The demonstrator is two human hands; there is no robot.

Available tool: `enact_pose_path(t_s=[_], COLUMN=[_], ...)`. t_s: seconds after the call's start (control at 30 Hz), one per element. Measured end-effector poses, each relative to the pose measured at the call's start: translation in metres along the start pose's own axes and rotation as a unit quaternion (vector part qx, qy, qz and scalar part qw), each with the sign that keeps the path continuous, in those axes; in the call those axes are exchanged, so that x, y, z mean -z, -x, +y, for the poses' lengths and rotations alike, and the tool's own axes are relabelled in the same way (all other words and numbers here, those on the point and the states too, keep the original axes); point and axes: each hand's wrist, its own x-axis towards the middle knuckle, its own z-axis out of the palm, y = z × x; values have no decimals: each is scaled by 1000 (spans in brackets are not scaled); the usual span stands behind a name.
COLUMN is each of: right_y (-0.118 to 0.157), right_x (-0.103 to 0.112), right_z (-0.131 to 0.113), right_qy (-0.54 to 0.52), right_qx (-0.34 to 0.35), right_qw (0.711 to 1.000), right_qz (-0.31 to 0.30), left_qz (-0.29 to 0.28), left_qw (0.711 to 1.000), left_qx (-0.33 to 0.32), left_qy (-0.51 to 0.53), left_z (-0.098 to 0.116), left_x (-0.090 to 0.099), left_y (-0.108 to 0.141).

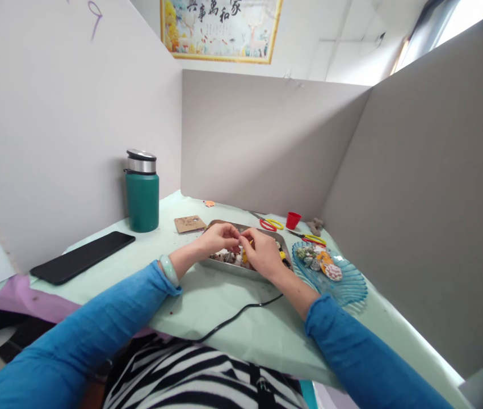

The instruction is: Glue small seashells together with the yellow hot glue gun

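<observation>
Above a metal tray (241, 271) of small mixed pieces, my two hands meet fingertip to fingertip. My left hand (221, 238) has its thumb and fingers drawn together in a pinch. Facing it, my right hand (261, 250) pinches too, thumb against forefinger. Whatever lies between the fingertips is too small to make out. White, brown, yellow and black bits show in the tray below; my hands hide part of it. Just right of the tray, a blue ribbed glass plate (354, 287) bears several round patterned pieces (320, 261) in green, orange and white.
A green bottle (142, 199) stands at the left, with a black phone-like slab (83, 257) before it. Behind the tray lie a brown card (189, 224), scissors (271, 224), yellow-and-red-handled snips (309, 237) and a red cup (293, 220). A black cable (241, 311) crosses the front. Grey partitions (262, 142) enclose the table.
</observation>
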Motion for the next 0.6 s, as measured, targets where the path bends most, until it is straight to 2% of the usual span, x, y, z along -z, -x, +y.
enact_pose_path(t_s=[0.6], right_y=[0], right_x=[0], right_z=[1], right_qy=[3], right_qx=[8], right_qw=[1000], right_qz=[-13], left_qz=[4], left_qw=[1000], left_qx=[11], left_qy=[-6], left_z=[-1], left_x=[1], left_y=[0])
